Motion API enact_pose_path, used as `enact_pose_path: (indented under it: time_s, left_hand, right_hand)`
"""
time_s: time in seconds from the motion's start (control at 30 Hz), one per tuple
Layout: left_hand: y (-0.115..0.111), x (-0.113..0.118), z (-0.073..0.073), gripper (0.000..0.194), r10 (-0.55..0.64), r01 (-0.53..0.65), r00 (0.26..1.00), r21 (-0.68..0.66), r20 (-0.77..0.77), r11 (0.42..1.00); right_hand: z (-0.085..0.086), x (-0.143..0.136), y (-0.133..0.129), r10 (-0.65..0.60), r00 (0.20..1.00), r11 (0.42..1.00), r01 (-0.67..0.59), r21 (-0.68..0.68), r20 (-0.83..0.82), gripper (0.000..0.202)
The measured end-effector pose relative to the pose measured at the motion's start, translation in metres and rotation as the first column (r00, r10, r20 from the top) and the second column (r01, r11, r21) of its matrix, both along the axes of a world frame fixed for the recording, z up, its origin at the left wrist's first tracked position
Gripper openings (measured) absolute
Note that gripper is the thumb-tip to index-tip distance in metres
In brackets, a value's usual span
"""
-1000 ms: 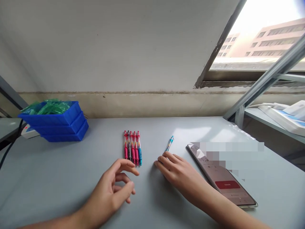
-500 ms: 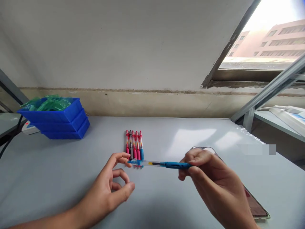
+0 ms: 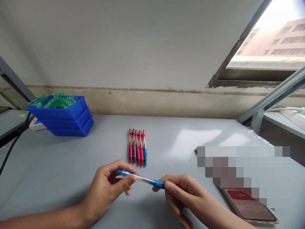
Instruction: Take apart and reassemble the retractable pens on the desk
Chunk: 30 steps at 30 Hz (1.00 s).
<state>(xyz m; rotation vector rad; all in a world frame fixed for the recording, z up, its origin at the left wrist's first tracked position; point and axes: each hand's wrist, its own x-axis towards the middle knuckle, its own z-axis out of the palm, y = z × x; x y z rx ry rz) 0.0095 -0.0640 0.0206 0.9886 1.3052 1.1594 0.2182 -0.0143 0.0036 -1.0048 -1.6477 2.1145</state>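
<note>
A clear pen with blue ends (image 3: 145,180) is held nearly level between both hands, its left end slightly higher. My left hand (image 3: 113,183) pinches the pen near its left, clicker end between thumb and fingers. The blue grip at the other end is pinched by my right hand (image 3: 181,194). Just beyond the hands, several pens (image 3: 138,149) lie side by side on the table, upright in view: mostly pink ones, one black and one blue at the right.
Stacked blue bins (image 3: 64,117) with green plastic bags (image 3: 60,101) inside stand at the back left of the grey table (image 3: 107,136). A phone (image 3: 252,205) lies at the right, partly blurred out. Metal frame bars rise at both sides.
My left hand has closed on the pen's left end. My right hand has moved left and down with the pen, which now tilts slightly. The view has shifted a little.
</note>
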Motion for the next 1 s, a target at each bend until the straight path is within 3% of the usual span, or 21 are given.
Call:
enact_pose_path:
  time_s: [0.07,0.13,0.23,0.3,0.37,0.43,0.53,0.73,0.8,0.87,0.9,0.97,1.0]
  left_hand:
    - [-0.001,0.001,0.0,0.019,0.028,-0.028,1.0,-0.028,0.007,0.999]
    - [-0.002,0.003,-0.001,0.022,0.068,-0.066,0.997,-0.048,0.028,0.997]
    - [-0.004,0.005,-0.001,0.025,0.113,-0.106,0.991,-0.098,0.067,0.99]
    - [-0.005,0.006,0.0,0.026,0.122,-0.11,0.989,-0.126,0.086,0.986]
    - [-0.006,0.007,0.0,0.026,0.125,-0.111,0.988,-0.137,0.093,0.984]
    - [-0.006,0.007,0.0,0.025,0.122,-0.109,0.988,-0.144,0.09,0.984]
    - [-0.007,0.007,0.0,0.024,0.111,-0.098,0.991,-0.153,0.08,0.983]
    - [-0.008,0.007,0.001,0.028,0.104,-0.086,0.99,-0.18,0.096,0.98]
    - [-0.007,0.007,0.002,0.03,0.101,-0.076,0.988,-0.2,0.115,0.977]
    - [-0.006,0.007,0.002,0.031,0.102,-0.078,0.986,-0.178,0.132,0.981]
    - [-0.006,0.007,0.003,0.031,0.102,-0.08,0.985,-0.155,0.142,0.985]
    - [-0.007,0.007,0.003,0.03,0.091,-0.073,0.982,-0.113,0.168,0.991]
    - [-0.008,0.007,0.003,0.029,0.081,-0.064,0.981,-0.101,0.179,0.993]
  right_hand:
    - [0.001,0.0,-0.002,-0.009,0.999,0.979,-0.001,0.203,0.047,0.044]
    - [0.0,0.001,-0.003,-0.031,0.997,0.887,-0.006,0.462,0.072,0.042]
    - [-0.006,0.004,-0.003,-0.097,0.994,0.624,0.015,0.782,0.059,0.033]
    - [-0.01,0.006,-0.002,-0.126,0.992,0.441,0.038,0.897,0.019,0.029]
    - [-0.013,0.007,-0.001,-0.136,0.99,0.307,0.067,0.949,-0.026,0.027]
    - [-0.014,0.007,-0.001,-0.145,0.988,0.209,0.09,0.974,-0.06,0.029]
    - [-0.012,0.007,-0.002,-0.157,0.984,0.113,0.1,0.988,-0.082,0.038]
    - [-0.008,0.01,-0.005,-0.107,0.991,0.026,0.084,0.996,-0.081,0.055]
    - [-0.008,0.011,-0.006,-0.072,0.994,0.014,0.088,0.996,-0.087,0.054]
    - [-0.008,0.011,-0.006,-0.117,0.988,0.094,0.115,0.989,-0.103,0.045]
    - [-0.007,0.011,-0.006,-0.167,0.98,0.178,0.14,0.974,-0.111,0.035]
    - [-0.006,0.008,-0.005,-0.174,0.984,0.473,0.107,0.875,-0.027,0.018]
    - [-0.005,0.007,-0.005,-0.154,0.988,0.623,0.076,0.779,0.026,0.028]
